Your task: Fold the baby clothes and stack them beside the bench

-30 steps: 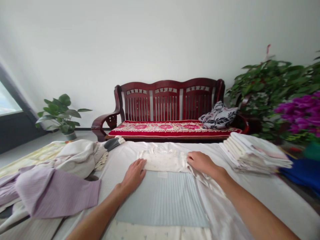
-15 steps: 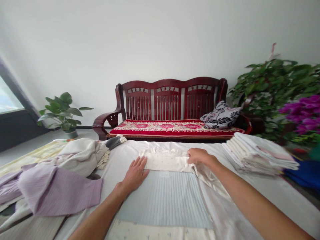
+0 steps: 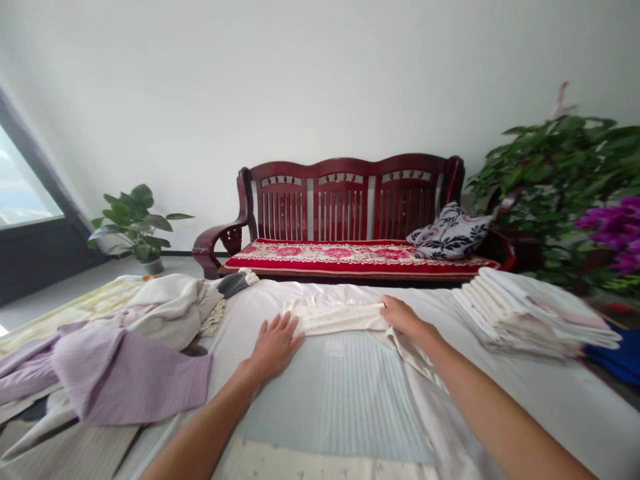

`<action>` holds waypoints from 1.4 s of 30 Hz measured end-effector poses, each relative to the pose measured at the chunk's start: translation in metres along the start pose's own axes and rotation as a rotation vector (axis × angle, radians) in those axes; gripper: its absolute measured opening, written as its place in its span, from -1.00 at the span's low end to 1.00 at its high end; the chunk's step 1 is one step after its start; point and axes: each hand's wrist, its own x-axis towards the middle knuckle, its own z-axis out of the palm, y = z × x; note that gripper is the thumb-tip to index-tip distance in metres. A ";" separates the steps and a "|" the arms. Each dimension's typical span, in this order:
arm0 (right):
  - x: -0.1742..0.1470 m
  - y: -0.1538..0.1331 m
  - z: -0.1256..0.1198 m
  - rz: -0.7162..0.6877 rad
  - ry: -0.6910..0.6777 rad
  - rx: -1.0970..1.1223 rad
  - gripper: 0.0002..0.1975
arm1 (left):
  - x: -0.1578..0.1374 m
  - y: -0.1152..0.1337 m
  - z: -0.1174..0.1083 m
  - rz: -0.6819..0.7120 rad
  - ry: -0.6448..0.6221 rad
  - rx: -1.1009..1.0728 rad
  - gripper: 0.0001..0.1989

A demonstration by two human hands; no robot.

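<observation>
A cream shirt point(image 3: 345, 319) with small printed marks lies on the white cloth, its upper part stretched across a light blue ribbed garment piece point(image 3: 345, 393). My left hand point(image 3: 275, 345) rests flat with fingers spread on the left end of the cream fabric. At the other end, my right hand point(image 3: 401, 316) pinches the cream fabric's edge, and a loose sleeve point(image 3: 417, 357) trails below it. A cream hem with small prints point(image 3: 335, 463) shows under the blue piece at the bottom of the view.
To the left lies a heap of loose clothes, with a lilac garment point(image 3: 135, 373) in front. A stack of folded clothes point(image 3: 535, 313) stands at the right on the white cloth point(image 3: 540, 400). Behind is a wooden bench point(image 3: 340, 200) with a patterned cushion point(image 3: 450, 233).
My right hand has drawn the cream fabric's edge slightly, leaving a narrower band and baring more of the blue piece. My left hand stays flat. The view has shifted a little left.
</observation>
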 end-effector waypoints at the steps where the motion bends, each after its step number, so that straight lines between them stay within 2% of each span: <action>1: -0.001 0.000 -0.001 -0.008 -0.008 -0.006 -0.80 | 0.007 -0.001 -0.004 -0.010 0.012 -0.022 -0.53; 5: -0.007 -0.002 -0.002 -0.036 -0.032 -0.010 -0.88 | 0.044 -0.004 -0.019 -0.074 0.090 -0.039 -0.64; 9: -0.011 -0.003 -0.002 -0.021 -0.022 -0.011 -0.86 | 0.071 -0.002 -0.020 -0.087 0.097 0.027 -0.74; 15: -0.011 -0.004 -0.003 -0.040 0.044 -0.002 -0.87 | 0.078 -0.003 -0.008 -0.211 0.157 0.050 -0.71; 21: -0.012 -0.004 0.002 0.041 0.036 -0.074 -0.89 | 0.079 -0.003 -0.002 -0.291 0.141 0.053 -0.70; 23: -0.014 -0.007 0.002 0.060 0.039 -0.099 -0.87 | 0.078 0.000 -0.001 -0.248 0.162 0.063 -0.70; 26: -0.019 -0.013 0.000 0.015 0.106 -0.140 -0.83 | 0.071 0.006 0.004 -0.067 0.182 0.059 -0.62; 28: -0.023 -0.016 0.000 -0.072 0.133 -0.165 -0.81 | 0.065 0.010 0.010 0.063 0.140 0.010 -0.55; 30: -0.026 -0.016 0.000 -0.127 0.089 -0.184 -0.81 | 0.058 0.013 0.016 0.133 0.078 -0.043 -0.47; 33: -0.030 -0.009 -0.005 -0.058 0.014 -0.182 -0.80 | 0.052 0.013 0.022 0.144 0.023 -0.051 -0.40; 37: -0.041 0.011 -0.024 0.042 0.065 -0.167 -0.77 | 0.050 0.015 0.018 0.117 -0.001 -0.029 -0.41; 40: -0.055 0.037 -0.039 0.090 0.036 -0.143 -0.77 | 0.047 0.028 0.012 0.106 0.024 -0.033 -0.43; 42: -0.067 0.058 -0.045 0.103 -0.010 -0.101 -0.77 | 0.043 0.042 0.010 0.158 0.041 -0.065 -0.43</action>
